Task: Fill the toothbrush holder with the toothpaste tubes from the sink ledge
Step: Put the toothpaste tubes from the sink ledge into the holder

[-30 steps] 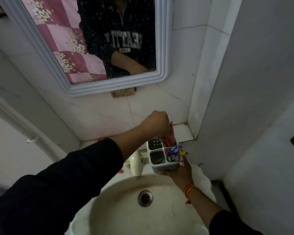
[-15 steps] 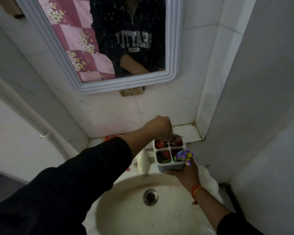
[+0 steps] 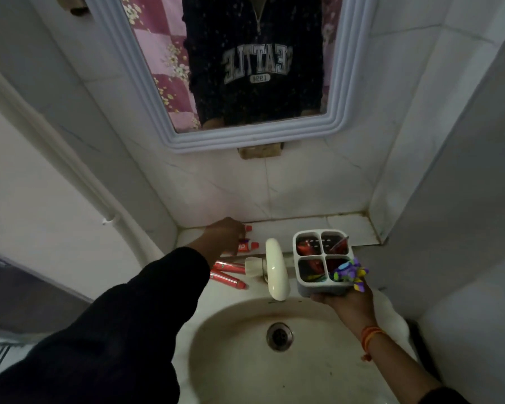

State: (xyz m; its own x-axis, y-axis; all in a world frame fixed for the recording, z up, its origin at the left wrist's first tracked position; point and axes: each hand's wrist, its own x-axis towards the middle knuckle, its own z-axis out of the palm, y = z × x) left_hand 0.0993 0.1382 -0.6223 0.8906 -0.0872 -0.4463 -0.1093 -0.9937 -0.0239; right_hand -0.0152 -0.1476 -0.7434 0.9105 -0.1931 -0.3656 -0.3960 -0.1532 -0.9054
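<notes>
My right hand [image 3: 346,303] holds the white four-compartment toothbrush holder [image 3: 294,259] from below, above the basin's right rim. Red toothpaste tubes [image 3: 305,247] stand in its compartments, and a purple ornament [image 3: 350,272] sits on its front right corner. My left hand [image 3: 223,236] reaches to the ledge [image 3: 289,225] left of the tap, its fingers curled over a red toothpaste tube with a red cap [image 3: 248,228]. A second tube [image 3: 247,246] lies just under the hand. Two more red tubes [image 3: 228,268] lie on the sink's rim below my wrist.
The cream tap [image 3: 276,269] stands between my hands, next to the holder. The basin with its drain [image 3: 279,336] is below. A framed mirror [image 3: 245,135] hangs above the ledge, tiled walls close in on both sides, and a pipe [image 3: 79,176] runs down the left.
My left hand has left the holder and moved left and down onto the tubes on the ledge. The holder stays in my right hand, lower and more to the right in view.
</notes>
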